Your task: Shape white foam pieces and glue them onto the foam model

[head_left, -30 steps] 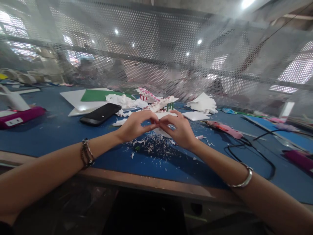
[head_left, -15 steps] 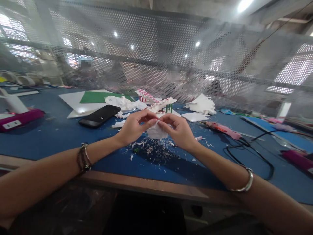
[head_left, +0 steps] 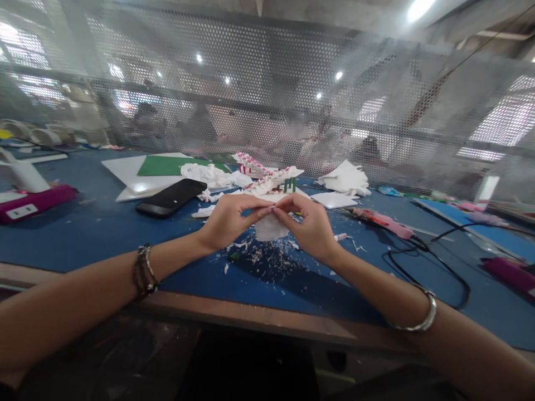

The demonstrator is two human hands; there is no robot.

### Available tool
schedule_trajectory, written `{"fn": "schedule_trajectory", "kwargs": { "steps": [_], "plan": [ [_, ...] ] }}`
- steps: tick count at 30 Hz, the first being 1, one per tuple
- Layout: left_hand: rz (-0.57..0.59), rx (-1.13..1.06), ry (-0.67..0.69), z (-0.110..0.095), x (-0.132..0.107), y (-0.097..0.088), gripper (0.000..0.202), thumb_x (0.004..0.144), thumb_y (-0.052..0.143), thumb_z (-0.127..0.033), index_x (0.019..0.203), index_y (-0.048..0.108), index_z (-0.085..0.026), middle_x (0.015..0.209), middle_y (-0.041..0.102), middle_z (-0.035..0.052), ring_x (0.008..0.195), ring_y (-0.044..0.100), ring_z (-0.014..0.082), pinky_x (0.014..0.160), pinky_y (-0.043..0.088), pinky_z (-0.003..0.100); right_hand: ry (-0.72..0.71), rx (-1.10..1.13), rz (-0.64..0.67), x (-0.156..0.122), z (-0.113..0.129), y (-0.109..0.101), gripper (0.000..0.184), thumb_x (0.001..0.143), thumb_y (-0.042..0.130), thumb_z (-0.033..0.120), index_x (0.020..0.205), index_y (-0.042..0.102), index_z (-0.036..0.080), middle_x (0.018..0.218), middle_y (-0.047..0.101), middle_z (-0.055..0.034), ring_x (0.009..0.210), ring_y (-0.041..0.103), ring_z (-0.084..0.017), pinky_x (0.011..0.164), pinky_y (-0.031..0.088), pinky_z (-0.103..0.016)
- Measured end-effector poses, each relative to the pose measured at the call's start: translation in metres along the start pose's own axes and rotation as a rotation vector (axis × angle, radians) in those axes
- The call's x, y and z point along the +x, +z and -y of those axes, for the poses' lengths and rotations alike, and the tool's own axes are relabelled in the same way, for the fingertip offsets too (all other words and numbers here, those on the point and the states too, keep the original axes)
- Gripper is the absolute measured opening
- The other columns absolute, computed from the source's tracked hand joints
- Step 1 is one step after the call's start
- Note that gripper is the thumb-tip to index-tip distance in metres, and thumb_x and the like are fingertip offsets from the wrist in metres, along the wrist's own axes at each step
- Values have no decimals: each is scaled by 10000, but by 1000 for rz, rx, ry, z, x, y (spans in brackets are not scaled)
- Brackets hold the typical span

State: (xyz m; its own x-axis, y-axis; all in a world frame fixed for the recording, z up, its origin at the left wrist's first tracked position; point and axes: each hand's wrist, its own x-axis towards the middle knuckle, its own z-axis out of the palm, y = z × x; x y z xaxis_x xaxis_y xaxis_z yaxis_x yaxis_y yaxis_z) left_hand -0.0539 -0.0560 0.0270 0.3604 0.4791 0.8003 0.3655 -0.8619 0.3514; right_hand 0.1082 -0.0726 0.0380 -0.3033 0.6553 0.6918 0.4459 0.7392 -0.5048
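Observation:
My left hand [head_left: 228,220] and my right hand [head_left: 309,225] meet above the blue table [head_left: 92,234], both pinching the top edge of a small white paper piece [head_left: 267,228] that hangs between them. Under it lies a heap of white shreds [head_left: 267,256]. Just behind my hands stands a white, pink and green paper model [head_left: 271,181]. A dark bracelet is on my left wrist, a silver bangle on my right.
A black phone [head_left: 171,197] lies to the left, with white and green sheets [head_left: 154,167] behind it. A pink glue gun [head_left: 382,220] and its black cable [head_left: 426,262] lie to the right. A perforated metal screen [head_left: 267,100] closes the back. Magenta tools sit at both sides.
My hands have lifted the white paper piece a little off the table and brought their fingertips together at its top edge. The rest of the table is unchanged.

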Motion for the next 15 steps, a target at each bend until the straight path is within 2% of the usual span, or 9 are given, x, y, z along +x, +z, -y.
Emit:
{"fn": "schedule_trajectory", "kwargs": {
  "steps": [6,12,15],
  "plan": [
    [97,-78,-133,-1,4,-3,157,755,522,-248,714,617,-130,657,641,12,612,547,81,580,410,168,-69,-54,35,1,-5,-2,72,756,514,239,741,525,169,663,585,10,638,560,-82,605,432,-207],
    [168,-333,-326,5,8,-1,156,733,490,-255,683,578,-135,642,575,4,595,495,78,543,387,173,-67,28,115,2,-7,-5,137,761,502,225,893,489,192,685,531,23,659,522,-87,629,423,-232],
    [181,-421,-408,4,8,-1,151,735,489,-261,707,572,-138,643,562,-4,574,477,70,534,371,173,-72,55,158,2,-7,-5,175,738,534,229,907,492,205,719,524,20,676,503,-90,652,426,-243]
  ]
}}
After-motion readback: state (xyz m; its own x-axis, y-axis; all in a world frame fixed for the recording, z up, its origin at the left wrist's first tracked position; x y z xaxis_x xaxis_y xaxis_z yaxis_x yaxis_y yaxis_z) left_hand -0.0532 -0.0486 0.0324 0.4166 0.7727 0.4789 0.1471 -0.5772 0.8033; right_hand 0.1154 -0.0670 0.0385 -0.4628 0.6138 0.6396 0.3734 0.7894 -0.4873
